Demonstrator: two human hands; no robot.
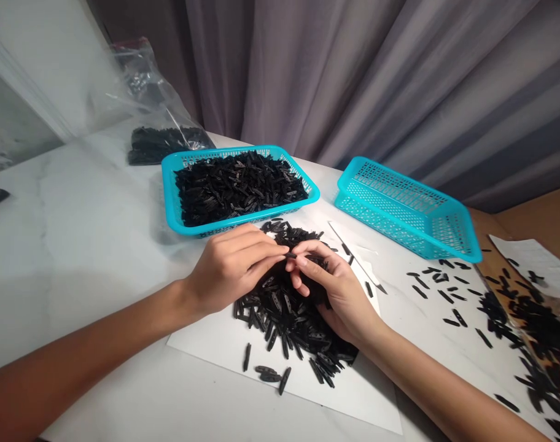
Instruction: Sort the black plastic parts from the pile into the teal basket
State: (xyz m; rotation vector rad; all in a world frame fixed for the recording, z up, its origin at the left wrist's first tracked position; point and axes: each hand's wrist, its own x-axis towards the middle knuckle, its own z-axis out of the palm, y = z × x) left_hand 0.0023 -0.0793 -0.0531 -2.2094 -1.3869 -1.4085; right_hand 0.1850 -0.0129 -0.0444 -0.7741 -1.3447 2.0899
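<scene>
Between the fingertips of both hands is one small, slim black piece (291, 255). My left hand (236, 264) pinches its left end, and my right hand (333, 276) grips the other end between thumb and forefinger, with the remaining fingers curled below. Both hands hover over a heap of similar black pieces (280, 307), partly hidden by them, on a white sheet (206, 353). The pieces are narrow with tapered ends, and some show small slots or holes. What they are for cannot be made out.
Behind the hands stands a blue basket (172, 209) full of black pieces. An empty blue basket (400, 233) sits to its right. A clear bag (155, 110) of black pieces is at back left. A thin knife-like tool (356, 255) lies right of the heap. More loose pieces (496, 313) are scattered far right.
</scene>
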